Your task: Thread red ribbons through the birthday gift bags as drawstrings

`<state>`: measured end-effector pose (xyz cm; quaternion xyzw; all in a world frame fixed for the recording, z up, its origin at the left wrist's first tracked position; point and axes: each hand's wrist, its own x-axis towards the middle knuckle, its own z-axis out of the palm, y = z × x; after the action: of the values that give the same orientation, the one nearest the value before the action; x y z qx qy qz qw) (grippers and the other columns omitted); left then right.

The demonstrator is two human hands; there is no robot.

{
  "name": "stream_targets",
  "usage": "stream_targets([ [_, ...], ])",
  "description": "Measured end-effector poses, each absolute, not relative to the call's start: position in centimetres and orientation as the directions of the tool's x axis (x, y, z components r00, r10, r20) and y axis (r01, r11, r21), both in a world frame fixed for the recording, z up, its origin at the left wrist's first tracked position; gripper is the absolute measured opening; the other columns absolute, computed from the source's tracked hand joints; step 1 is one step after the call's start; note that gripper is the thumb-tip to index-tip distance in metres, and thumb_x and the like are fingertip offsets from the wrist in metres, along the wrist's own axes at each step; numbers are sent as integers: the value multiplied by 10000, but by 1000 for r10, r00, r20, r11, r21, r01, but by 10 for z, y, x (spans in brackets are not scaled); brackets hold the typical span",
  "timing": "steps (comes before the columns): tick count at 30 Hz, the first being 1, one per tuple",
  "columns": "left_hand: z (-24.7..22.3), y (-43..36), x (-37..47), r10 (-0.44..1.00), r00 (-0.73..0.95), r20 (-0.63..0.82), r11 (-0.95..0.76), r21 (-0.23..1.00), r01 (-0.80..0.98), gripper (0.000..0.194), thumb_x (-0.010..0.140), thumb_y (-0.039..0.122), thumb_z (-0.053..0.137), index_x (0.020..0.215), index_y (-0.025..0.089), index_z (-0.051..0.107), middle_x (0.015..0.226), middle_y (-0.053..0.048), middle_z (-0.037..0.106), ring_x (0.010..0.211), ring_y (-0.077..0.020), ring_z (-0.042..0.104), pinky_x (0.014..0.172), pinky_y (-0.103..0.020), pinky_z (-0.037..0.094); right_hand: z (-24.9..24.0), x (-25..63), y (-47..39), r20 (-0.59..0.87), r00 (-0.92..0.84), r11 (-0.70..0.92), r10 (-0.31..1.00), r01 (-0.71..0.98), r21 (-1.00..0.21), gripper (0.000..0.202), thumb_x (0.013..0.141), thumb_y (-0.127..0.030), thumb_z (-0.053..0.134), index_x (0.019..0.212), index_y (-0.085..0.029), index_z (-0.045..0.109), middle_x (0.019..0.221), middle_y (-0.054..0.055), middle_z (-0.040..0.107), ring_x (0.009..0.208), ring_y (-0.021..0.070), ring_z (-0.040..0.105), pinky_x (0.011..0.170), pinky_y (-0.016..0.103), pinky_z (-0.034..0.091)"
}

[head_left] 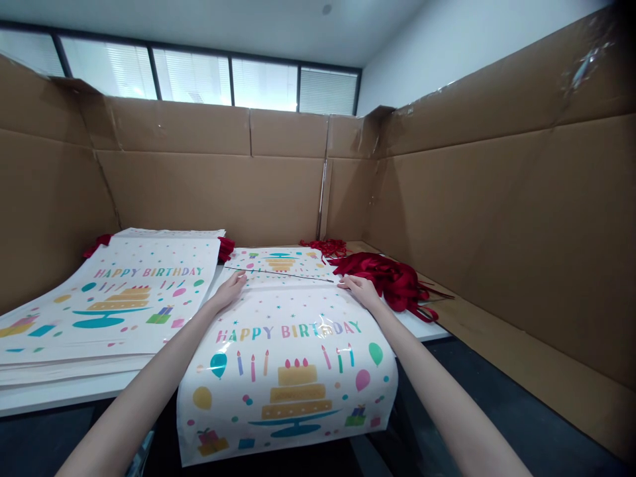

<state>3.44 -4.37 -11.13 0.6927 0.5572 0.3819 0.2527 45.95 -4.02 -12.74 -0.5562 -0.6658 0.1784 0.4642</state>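
A white printed sheet (297, 305) with a cake and "HAPPY BIRTHDAY" lies in front of me, its glossy lower part drooping over the table edge. Across its upper part runs a thin dark rod (285, 272). At the rod's left portion is my left hand (230, 291), fingers curled and closed against it. My right hand (362, 291) is at the sheet's right side, fingertips pressed together by the rod's right end; what they pinch is too small to make out. Beyond the rod, another cake print shows upside down.
A stack of similar printed sheets (124, 265) lies at left, with dark red ribbon (226, 248) beside it. A heap of red ribbon (387, 278) sits right of my right hand, with thinner red strands (325, 248) behind. Cardboard walls (213, 185) enclose the table's back and sides.
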Motion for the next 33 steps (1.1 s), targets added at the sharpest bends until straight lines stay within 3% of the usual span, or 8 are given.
stream_targets([
  [9,-111,-44,34,966,85,243,-246,775,582,585,858,578,357,1296,201,441,1285,-84,544,1210,-261,461,1026,-371,309,-127,465,-41,410,172,186,896,692,-698,402,831,-476,426,808,-178,695,790,56,719,848,236,640,737,274,447],
  [16,-112,-44,34,963,93,251,-258,777,575,575,861,579,349,1284,202,447,1273,-83,550,1197,-258,469,1025,-377,312,-130,470,-39,432,226,120,873,758,-641,329,830,-368,436,804,-178,703,768,80,708,818,223,634,713,254,430],
  [21,-112,-42,33,962,96,256,-263,773,577,583,858,582,352,1285,198,450,1284,-85,541,1205,-263,460,1028,-380,305,-132,471,-35,473,139,177,870,807,-563,246,779,-228,470,866,-215,700,909,43,701,884,200,613,794,272,426],
  [25,-113,-41,32,963,98,250,-260,777,573,594,858,582,355,1298,192,437,1293,-93,532,1211,-259,454,1029,-378,303,-135,471,-30,489,12,268,872,825,-498,314,704,-106,504,910,-238,701,970,12,691,982,191,573,880,283,404],
  [33,-116,-39,32,963,94,253,-261,785,561,606,848,601,365,1299,202,438,1293,-93,532,1203,-259,467,1021,-371,313,-139,471,-28,490,10,255,872,844,-472,296,724,-117,529,941,-235,692,962,31,682,968,227,535,875,353,390],
])
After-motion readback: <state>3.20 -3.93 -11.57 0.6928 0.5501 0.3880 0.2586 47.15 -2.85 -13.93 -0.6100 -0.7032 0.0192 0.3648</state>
